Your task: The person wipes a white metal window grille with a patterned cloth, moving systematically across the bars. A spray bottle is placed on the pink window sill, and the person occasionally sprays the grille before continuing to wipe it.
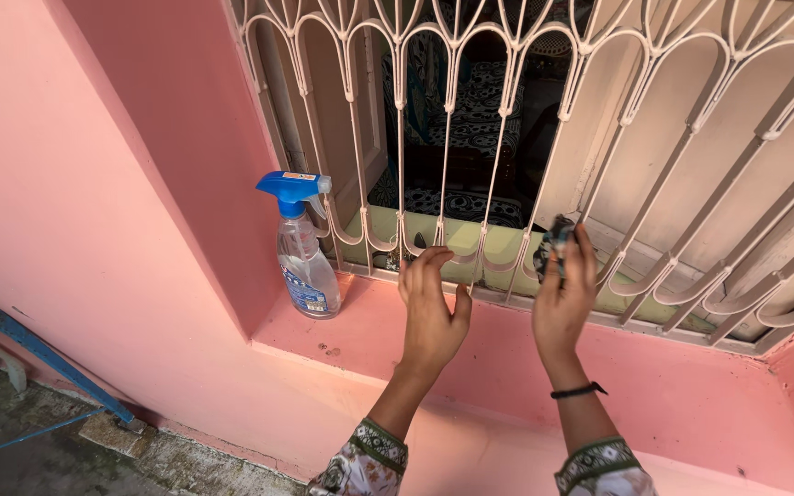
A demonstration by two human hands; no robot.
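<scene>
Right hand [564,294] is gripping a dark crumpled cloth [555,244] pressed up against the bottom of the pale window grille [599,110]. Left hand [431,308] is loose and holding nothing, fingers resting at the grille's lower bars. Blue-topped spray bottle [303,250] stands on the pink sill [507,358], off to the left

So you've got a pink window ledge [507,367] running under the grille, painted the same as the wall. The only thing standing right on it is a clear spray bottle [305,253] with a blue trigger head, upright, tucked into the left corner by the recess. A couple of dark specks sit near it.
</scene>
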